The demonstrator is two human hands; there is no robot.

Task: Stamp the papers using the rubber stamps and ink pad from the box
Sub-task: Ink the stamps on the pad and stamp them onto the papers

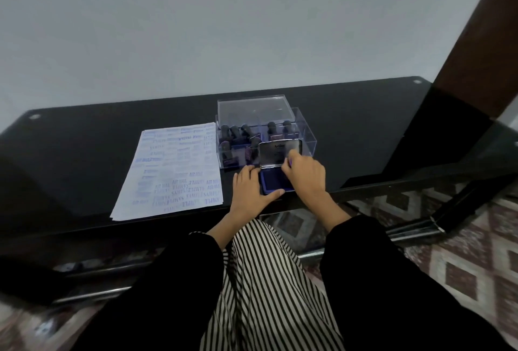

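A blue ink pad [273, 182] lies open near the table's front edge, its metal lid [276, 154] raised upright behind it. My left hand [252, 192] lies flat against the pad's left side, thumb along its front edge. My right hand [304, 175] rests over the pad's right side with its fingertips on the lid's lower right corner. Behind the pad stands a clear plastic box [304, 133] holding several dark-handled rubber stamps [235, 131]. Left of it lies a stack of papers [173, 168] covered with blue stamp marks.
The box's clear lid [255, 109] sits propped on the back of the box. The black glass table [84, 154] stands against a pale wall. A dark wooden post [476, 33] rises at the right. A patterned floor [462, 252] lies beyond the table's front edge.
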